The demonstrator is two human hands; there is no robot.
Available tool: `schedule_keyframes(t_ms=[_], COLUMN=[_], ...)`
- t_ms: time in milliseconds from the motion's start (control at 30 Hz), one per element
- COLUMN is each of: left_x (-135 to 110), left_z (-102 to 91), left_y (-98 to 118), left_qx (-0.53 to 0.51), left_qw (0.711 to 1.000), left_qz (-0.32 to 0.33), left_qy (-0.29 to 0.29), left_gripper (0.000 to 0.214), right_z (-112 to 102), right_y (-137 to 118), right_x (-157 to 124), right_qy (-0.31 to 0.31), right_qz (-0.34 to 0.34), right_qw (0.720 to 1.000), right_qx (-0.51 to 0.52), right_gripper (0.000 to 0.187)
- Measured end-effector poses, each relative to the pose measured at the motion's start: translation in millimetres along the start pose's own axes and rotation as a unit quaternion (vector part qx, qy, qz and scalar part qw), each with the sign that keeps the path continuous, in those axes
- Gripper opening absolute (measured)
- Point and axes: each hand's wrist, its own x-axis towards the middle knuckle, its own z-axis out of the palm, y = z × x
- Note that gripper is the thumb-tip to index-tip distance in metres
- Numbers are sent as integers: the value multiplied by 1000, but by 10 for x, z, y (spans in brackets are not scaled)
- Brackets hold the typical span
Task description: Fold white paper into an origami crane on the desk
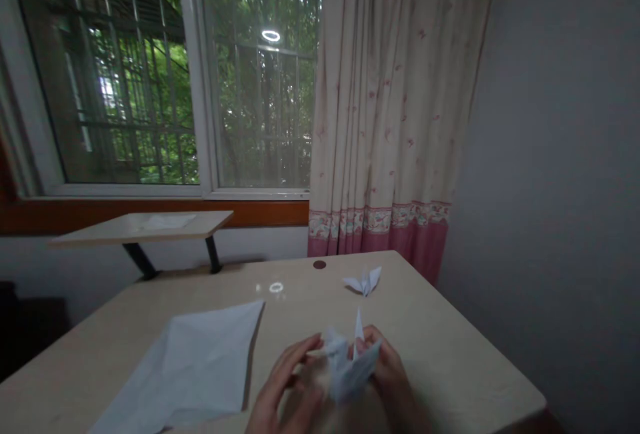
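Both my hands are low in the head view, over the near part of a pale table (450, 354). Between them is a small folded white paper figure (350, 361) with a point sticking up. My left hand (283, 387) pinches its left side with the fingertips. Its right side and underside rest in the closed fingers of my right hand (395, 374). A finished white paper crane (365, 281) sits on the table farther back, apart from both hands. A stack of creased white paper sheets (195, 367) lies just left of my left hand.
A small dark round spot (319, 264) marks the table's far edge. A raised shelf on black legs (140, 226) stands at the back left below a barred window (165, 74). A patterned curtain with a pink hem (395, 121) hangs right of it beside a grey wall (560, 154).
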Motion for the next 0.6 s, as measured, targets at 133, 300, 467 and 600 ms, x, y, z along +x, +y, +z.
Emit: schedule_keyframes(t_ms=[133,300,467,600], left_x=[-100,-275,-362,-413], left_z=[83,-55,-102,-56], left_y=[101,289,480,444], left_qx=[-57,-145,-172,-207], left_qw=[993,975,964,956], left_qz=[-31,-80,-102,-140], left_qy=[-103,-148,-177,-152], left_gripper=[44,32,30,22], right_z=[117,96,183,214], right_y=[-7,110,93,71], right_x=[-336,-504,-659,-746], right_qy=[-18,-69,-57,-63], right_qz=[39,105,155,171], right_qw=[999,989,977,970], right_qx=[11,78,137,159], right_gripper=[47,47,47,50])
